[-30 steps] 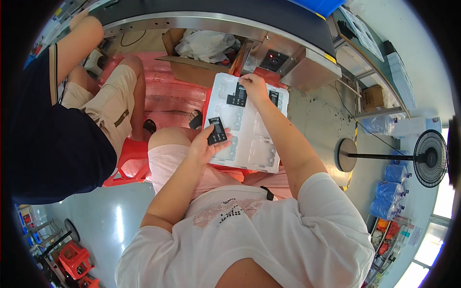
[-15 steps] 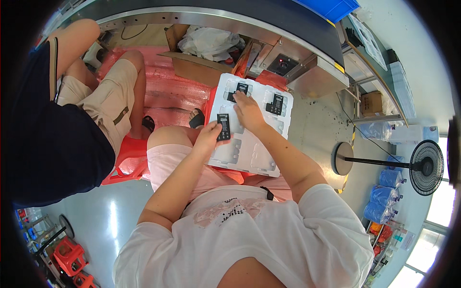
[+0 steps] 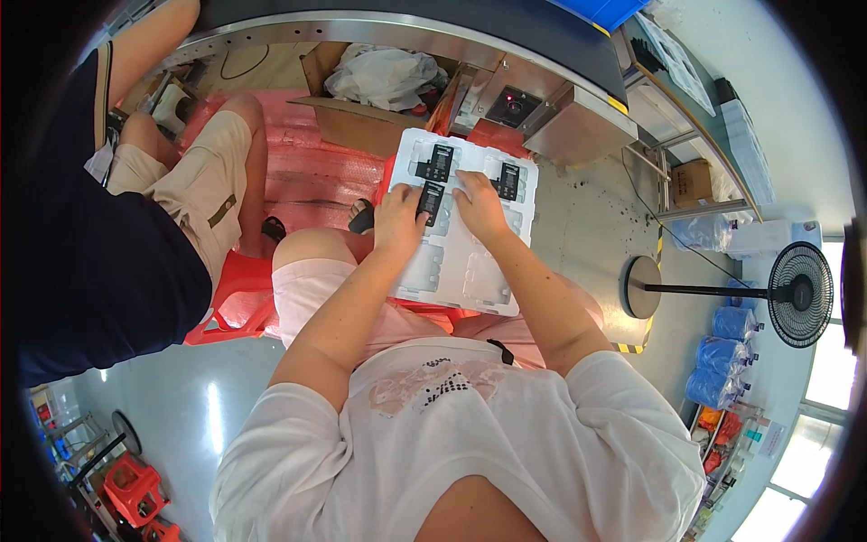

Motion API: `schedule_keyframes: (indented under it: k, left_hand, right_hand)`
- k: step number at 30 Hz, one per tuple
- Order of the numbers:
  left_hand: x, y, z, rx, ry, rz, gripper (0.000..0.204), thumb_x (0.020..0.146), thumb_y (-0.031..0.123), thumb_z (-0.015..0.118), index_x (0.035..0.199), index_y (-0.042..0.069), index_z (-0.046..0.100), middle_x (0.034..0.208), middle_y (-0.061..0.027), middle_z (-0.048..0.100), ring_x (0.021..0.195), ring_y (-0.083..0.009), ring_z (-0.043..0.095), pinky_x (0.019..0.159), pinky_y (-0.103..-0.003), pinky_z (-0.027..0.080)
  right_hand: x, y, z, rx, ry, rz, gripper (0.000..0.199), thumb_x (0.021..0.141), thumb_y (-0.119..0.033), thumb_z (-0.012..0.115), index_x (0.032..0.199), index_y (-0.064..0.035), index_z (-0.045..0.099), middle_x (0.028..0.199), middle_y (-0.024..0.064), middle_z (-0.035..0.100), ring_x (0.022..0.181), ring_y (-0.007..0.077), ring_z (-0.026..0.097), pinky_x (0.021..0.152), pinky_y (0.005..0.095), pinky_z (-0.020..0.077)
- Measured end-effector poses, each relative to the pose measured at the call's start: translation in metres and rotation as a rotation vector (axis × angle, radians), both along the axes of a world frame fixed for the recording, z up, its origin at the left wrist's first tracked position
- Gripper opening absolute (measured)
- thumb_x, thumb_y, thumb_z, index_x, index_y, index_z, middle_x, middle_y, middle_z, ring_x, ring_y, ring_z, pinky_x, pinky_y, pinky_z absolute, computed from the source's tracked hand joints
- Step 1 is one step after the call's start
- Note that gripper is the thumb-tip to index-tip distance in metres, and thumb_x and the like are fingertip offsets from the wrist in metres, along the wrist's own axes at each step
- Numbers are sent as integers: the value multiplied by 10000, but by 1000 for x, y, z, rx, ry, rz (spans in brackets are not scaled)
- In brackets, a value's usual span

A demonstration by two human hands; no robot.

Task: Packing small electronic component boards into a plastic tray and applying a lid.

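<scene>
A white moulded tray point(image 3: 470, 271) with rectangular pockets lies on my lap. Two small black rectangular parts sit in its far pockets, one at the far left point(image 3: 440, 163) and one at the far right point(image 3: 508, 181). My left hand point(image 3: 397, 217) pinches a third black part point(image 3: 430, 202) over a pocket in the tray's second row. My right hand point(image 3: 479, 203) rests on the tray just right of that part, fingers bent and touching its edge. The near pockets of the tray hold nothing.
A person in a dark top and tan shorts point(image 3: 194, 181) sits on a red stool point(image 3: 230, 303) at my left. Ahead are a cardboard box point(image 3: 357, 122) with white bags and a metal bench edge point(image 3: 397, 27). A standing fan point(image 3: 795, 294) is at the right.
My left hand carried the black part from the tray's left edge onto a second-row pocket. My right hand came back from the far right corner to the middle, next to that part.
</scene>
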State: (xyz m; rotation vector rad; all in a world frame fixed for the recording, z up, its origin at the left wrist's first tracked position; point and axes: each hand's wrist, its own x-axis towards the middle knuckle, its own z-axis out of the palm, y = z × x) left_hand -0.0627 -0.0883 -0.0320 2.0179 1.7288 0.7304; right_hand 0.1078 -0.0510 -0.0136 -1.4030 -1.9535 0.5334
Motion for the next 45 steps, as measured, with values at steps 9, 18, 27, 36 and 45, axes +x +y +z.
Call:
schedule_keyframes:
  k: [9, 18, 27, 36, 45]
  left_hand:
    - [-12, -11, 11, -338, 99, 314, 1037, 616, 436, 762, 1387, 86, 164, 1400, -259, 168, 1317, -400, 138, 1044, -531, 156]
    - [13, -29, 13, -98, 355, 300, 733, 784, 348, 615, 1289, -77, 295, 1390, -269, 184, 1310, -418, 144, 1039, -555, 153]
    - [-1, -31, 31, -17, 257, 199, 350, 693, 247, 692, 894, -14, 576, 1380, -237, 239, 1301, -423, 185, 1007, -576, 220]
    - [14, -30, 20, -209, 144, 315, 407, 698, 275, 692, 923, -47, 586, 1347, -215, 305, 1291, -409, 213, 982, -579, 263]
    - [-19, 7, 23, -415, 219, 262, 312, 729, 307, 672, 839, 15, 657, 1312, -160, 378, 1243, -339, 301, 945, -520, 309]
  right_hand:
    - [29, -13, 64, -96, 194, -75, 260, 806, -72, 582, 1058, -10, 582, 1026, 153, 561, 803, 229, 591, 723, 308, 475]
    - [28, 88, 206, 237, 560, -158, 248, 859, -194, 540, 971, 12, 621, 822, 99, 632, 777, 176, 612, 673, 258, 477]
    - [82, 239, 207, 231, -329, -686, 526, 791, -458, 556, 1084, -25, 608, 1001, 170, 625, 973, 298, 588, 840, 394, 446]
    - [55, 259, 235, -291, -432, -911, 686, 709, -547, 622, 1196, -70, 543, 1282, 204, 416, 1208, 345, 363, 909, 524, 331]
    - [107, 277, 217, -86, 384, -528, 184, 796, -71, 571, 950, 13, 516, 668, 78, 545, 486, 162, 548, 382, 274, 423]
